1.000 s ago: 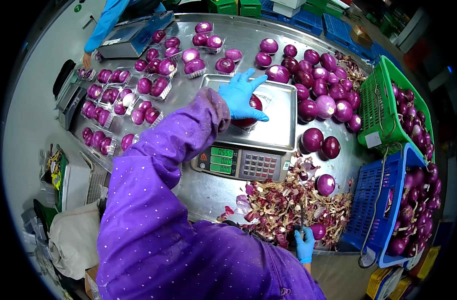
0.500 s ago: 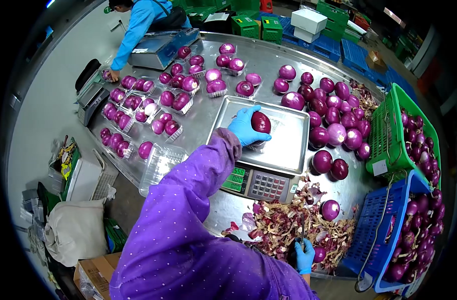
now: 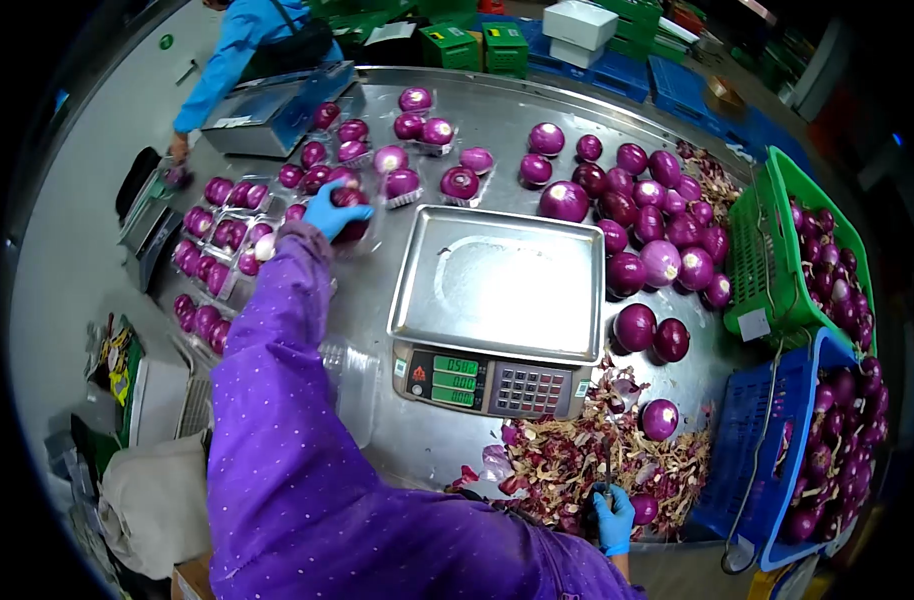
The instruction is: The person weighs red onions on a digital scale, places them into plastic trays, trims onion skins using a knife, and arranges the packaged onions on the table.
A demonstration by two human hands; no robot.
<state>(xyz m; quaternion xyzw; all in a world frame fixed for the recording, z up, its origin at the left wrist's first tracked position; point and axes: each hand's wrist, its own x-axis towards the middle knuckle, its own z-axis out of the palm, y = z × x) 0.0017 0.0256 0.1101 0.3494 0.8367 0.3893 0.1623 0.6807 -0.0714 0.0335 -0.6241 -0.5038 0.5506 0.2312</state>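
My left hand [image 3: 335,212], in a blue glove, grips a red onion [image 3: 351,200] that sits in a clear plastic tray [image 3: 369,238], over the left part of the steel table. Several packed trays of red onions [image 3: 235,236] lie around it. At the lower right, my right hand [image 3: 614,515], also gloved, is closed around a small knife [image 3: 607,462] with its thin blade pointing away from me. Onion skins [image 3: 567,465] lie beneath that hand, and a red onion [image 3: 644,508] touches or nearly touches its side. A digital scale [image 3: 497,285] stands between my hands.
Loose red onions [image 3: 667,225] cover the table's right side. A green crate [image 3: 757,245] and a blue crate [image 3: 752,440] of onions stand at the right edge. Clear lids or trays [image 3: 349,385] lie left of the scale. A co-worker's blue sleeve [image 3: 217,65] reaches in at upper left.
My left hand has lifted the tray with the onion off the scale pan and carried it left to the packed trays. My right hand stays with the knife. The view has shifted slightly.
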